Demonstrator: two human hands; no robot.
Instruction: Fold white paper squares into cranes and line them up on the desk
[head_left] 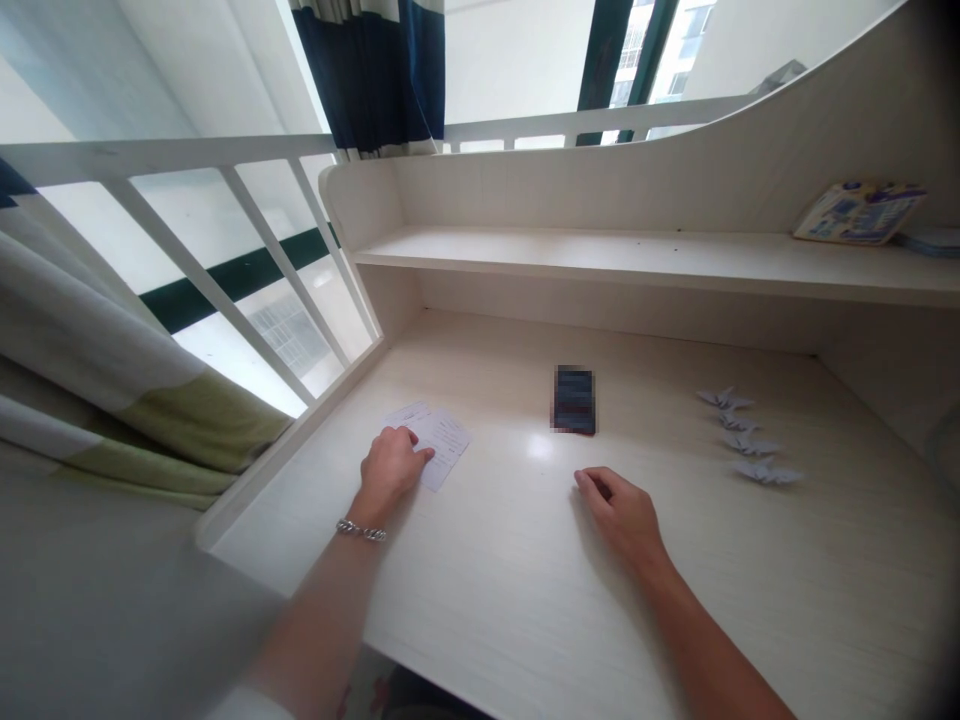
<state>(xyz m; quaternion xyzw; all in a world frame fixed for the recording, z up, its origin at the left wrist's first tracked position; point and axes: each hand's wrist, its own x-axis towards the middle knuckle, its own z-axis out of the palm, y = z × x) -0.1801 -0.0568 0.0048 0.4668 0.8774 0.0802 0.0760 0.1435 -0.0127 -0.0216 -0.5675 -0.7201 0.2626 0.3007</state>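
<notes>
My left hand [393, 464], with a chain bracelet on its wrist, rests on sheets of paper [445, 447] with handwriting, at the left of the desk. Its fingers are curled and the thumb lies against the paper; the fingertips are partly hidden. Over the middle of the desk is my right hand [621, 508], its thumb and fingers drawn together and nothing visible in them. Just beyond it lies a dark, blurred-out phone-like rectangle [574, 400]. Several folded paper cranes [766, 471] stand in a row at the right.
The pale desk [510, 570] has a raised shelf [570, 245] along its back. A colourful packet [859, 212] lies at the shelf's right end. White railing bars [206, 270] and a curtain [150, 370] border the left side.
</notes>
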